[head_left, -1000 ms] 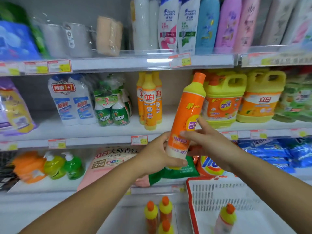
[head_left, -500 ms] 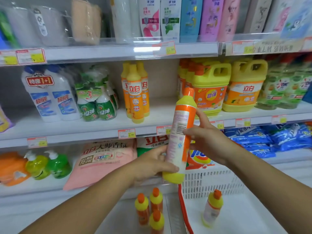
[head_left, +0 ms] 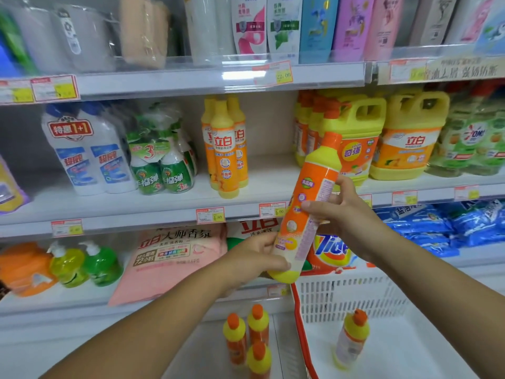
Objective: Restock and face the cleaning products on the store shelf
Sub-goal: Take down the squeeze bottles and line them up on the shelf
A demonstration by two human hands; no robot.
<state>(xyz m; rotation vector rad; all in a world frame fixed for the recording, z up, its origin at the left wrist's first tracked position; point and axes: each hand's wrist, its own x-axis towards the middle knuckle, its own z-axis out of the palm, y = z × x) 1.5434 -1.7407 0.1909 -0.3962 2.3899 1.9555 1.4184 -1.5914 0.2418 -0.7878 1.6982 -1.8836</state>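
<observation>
An orange and yellow dish-soap bottle (head_left: 308,209) is held in front of the middle shelf (head_left: 164,214), tilted with its orange cap up and to the right. My left hand (head_left: 257,258) grips its yellow base. My right hand (head_left: 338,212) holds its middle from the right side. A group of similar orange bottles (head_left: 225,143) stands on the middle shelf to the left. More of the same bottles (head_left: 306,124) stand behind, beside yellow jugs (head_left: 358,138).
A white basket with a red rim (head_left: 347,299) sits low on the right, one bottle (head_left: 351,337) upright inside. Three small bottles (head_left: 250,340) stand on the floor left of it. Detergent bags (head_left: 175,258) fill the lower shelf, shampoo bottles (head_left: 284,26) the top one.
The bottle has been turned in my hands, its label now partly facing me, and tilted further to the right. The view has shifted slightly.
</observation>
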